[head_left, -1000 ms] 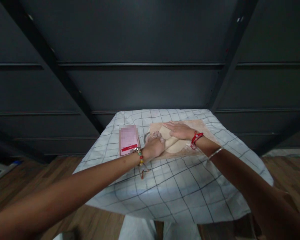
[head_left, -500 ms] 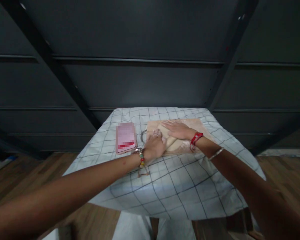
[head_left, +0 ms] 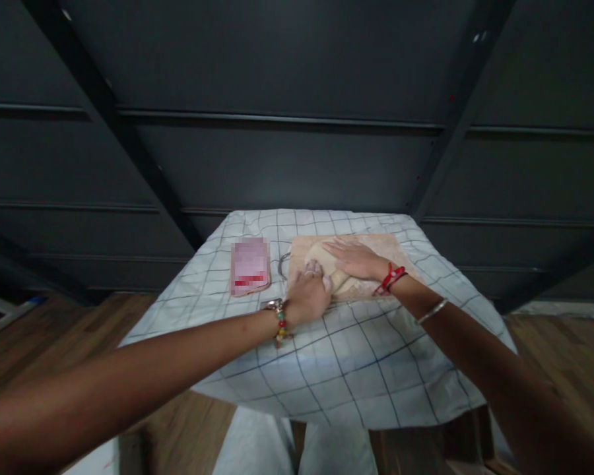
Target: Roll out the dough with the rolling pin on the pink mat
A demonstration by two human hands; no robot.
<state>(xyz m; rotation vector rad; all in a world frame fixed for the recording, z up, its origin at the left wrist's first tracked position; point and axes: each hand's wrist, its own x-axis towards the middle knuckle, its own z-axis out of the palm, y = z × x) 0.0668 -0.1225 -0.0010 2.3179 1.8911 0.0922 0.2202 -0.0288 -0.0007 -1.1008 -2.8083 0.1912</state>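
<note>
A pale, flattened piece of dough [head_left: 319,253] lies on a light wooden-looking board [head_left: 400,252] dusted with flour. My right hand [head_left: 356,258] rests flat across the dough with its fingers stretched towards the far left. At the dough's near left edge, my left hand [head_left: 309,295] has its floury fingers bent and closed on it. The left fingertips are partly hidden, and both hands cover part of the dough.
A pink-screened phone [head_left: 250,267], blurred out, lies left of the board on the checked tablecloth [head_left: 376,369]. Part of a dark ring-shaped thing [head_left: 283,265] shows at the board's left edge. Dark panels [head_left: 287,165] stand behind the table.
My left hand has shifted slightly down, uncovering more dough at the far left. The right hand stays flat in nearly the same place. The whole view has tilted a little.
</note>
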